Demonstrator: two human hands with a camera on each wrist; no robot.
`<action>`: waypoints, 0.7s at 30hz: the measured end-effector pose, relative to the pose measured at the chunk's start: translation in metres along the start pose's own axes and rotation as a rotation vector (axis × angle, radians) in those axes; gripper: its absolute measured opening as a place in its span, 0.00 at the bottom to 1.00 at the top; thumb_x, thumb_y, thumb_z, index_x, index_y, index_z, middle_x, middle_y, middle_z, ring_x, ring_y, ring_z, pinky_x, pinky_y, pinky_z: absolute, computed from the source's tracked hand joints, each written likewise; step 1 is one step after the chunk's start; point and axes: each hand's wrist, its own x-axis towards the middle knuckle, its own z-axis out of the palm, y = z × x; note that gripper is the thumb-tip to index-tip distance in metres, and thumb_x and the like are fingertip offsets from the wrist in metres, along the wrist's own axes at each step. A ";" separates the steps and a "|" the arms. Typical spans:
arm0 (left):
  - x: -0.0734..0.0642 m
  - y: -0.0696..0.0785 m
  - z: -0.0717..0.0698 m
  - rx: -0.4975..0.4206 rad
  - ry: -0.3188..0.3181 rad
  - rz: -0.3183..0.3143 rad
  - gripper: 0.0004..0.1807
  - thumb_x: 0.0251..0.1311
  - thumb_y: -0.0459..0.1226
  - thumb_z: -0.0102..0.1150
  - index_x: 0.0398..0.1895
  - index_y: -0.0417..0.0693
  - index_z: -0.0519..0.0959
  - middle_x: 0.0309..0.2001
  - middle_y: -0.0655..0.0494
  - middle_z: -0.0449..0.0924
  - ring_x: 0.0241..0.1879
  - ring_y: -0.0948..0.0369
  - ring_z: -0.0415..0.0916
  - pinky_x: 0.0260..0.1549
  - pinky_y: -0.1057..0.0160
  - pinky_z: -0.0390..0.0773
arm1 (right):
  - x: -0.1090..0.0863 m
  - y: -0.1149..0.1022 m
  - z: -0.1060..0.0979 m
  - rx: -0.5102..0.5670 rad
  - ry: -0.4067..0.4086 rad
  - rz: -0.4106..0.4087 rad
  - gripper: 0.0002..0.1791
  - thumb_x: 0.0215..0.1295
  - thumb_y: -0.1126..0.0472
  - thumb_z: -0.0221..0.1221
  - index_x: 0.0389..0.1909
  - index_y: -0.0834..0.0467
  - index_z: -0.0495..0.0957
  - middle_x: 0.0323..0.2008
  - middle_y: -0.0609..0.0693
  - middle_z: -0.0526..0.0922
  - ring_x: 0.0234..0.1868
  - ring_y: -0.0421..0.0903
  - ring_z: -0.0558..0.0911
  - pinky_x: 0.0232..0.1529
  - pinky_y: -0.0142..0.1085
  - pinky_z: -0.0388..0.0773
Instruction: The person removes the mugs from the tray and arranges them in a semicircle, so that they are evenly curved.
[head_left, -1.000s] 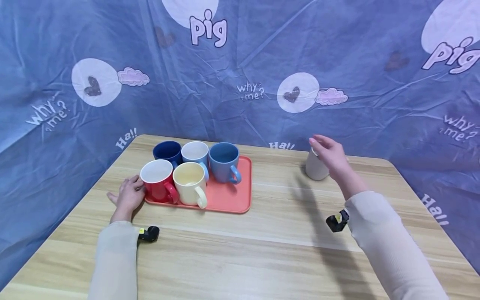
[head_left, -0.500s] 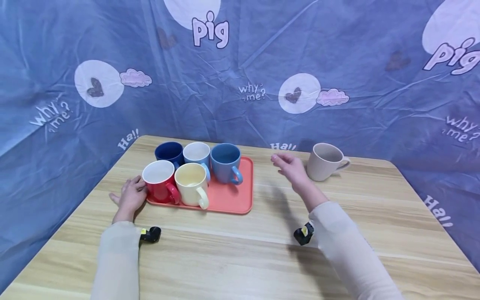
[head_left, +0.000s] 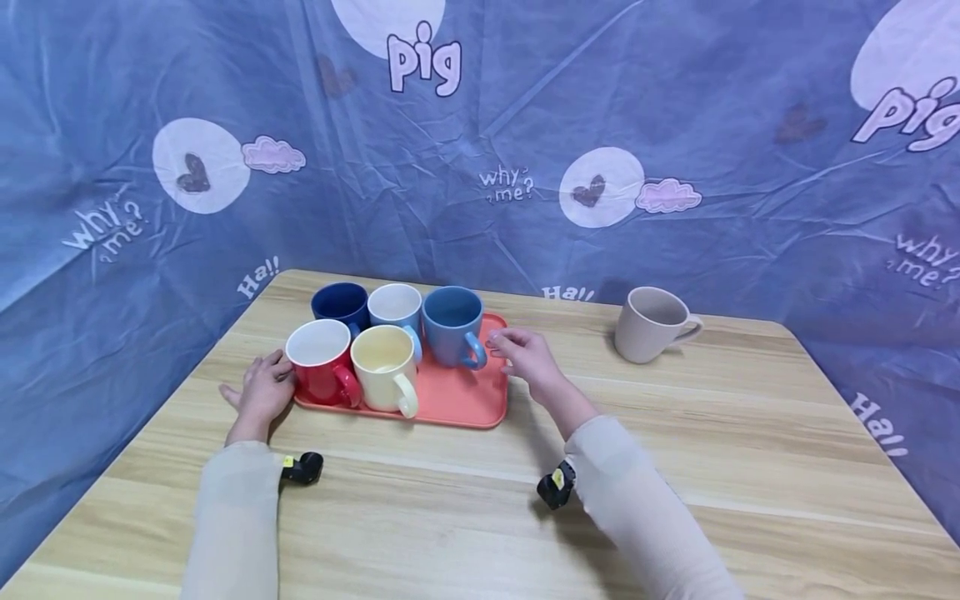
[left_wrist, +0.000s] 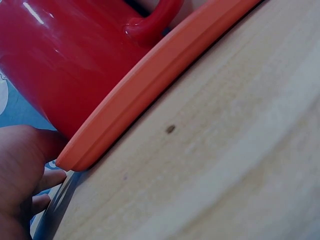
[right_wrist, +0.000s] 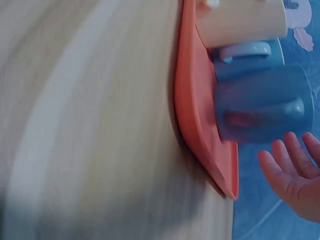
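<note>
My left hand [head_left: 264,390] holds the left edge of a coral-red tray [head_left: 459,400], beside a red mug [head_left: 313,377]. In the left wrist view its thumb lies at the rim [left_wrist: 125,97] of the tray and other fingers show below. My right hand [head_left: 528,360] reaches over the tray's right side, fingers extended and slightly bent, close to the handle of a medium-blue mug [head_left: 442,333]. The right wrist view shows the right hand [right_wrist: 295,185] spread beside the medium-blue mug [right_wrist: 267,95], holding nothing.
A cream mug [head_left: 382,383], a navy mug [head_left: 330,304] and a light-blue mug [head_left: 395,304] with a white inside also stand on the tray. A grey mug [head_left: 641,335] stands on the wooden table [head_left: 420,517] at the right. A blue printed cloth [head_left: 450,217] hangs behind.
My right hand has moved left from above the grey mug to the medium-blue mug's side, leaving the grey mug standing on the table. The left hand stays at the tray.
</note>
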 end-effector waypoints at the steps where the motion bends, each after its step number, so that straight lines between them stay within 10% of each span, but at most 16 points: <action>1: 0.000 0.000 0.000 0.001 0.000 0.001 0.20 0.58 0.39 0.39 0.51 0.39 0.70 0.61 0.39 0.53 0.61 0.42 0.40 0.44 0.34 0.18 | 0.000 0.001 0.003 0.005 0.012 0.010 0.15 0.58 0.59 0.54 0.41 0.66 0.75 0.35 0.56 0.78 0.39 0.50 0.76 0.41 0.47 0.72; 21: 0.001 0.000 0.000 -0.001 0.015 0.013 0.20 0.57 0.38 0.40 0.50 0.38 0.71 0.60 0.39 0.54 0.61 0.42 0.41 0.44 0.34 0.19 | 0.003 0.000 0.034 0.129 0.057 0.157 0.12 0.58 0.61 0.54 0.35 0.69 0.74 0.29 0.56 0.77 0.35 0.48 0.76 0.38 0.45 0.72</action>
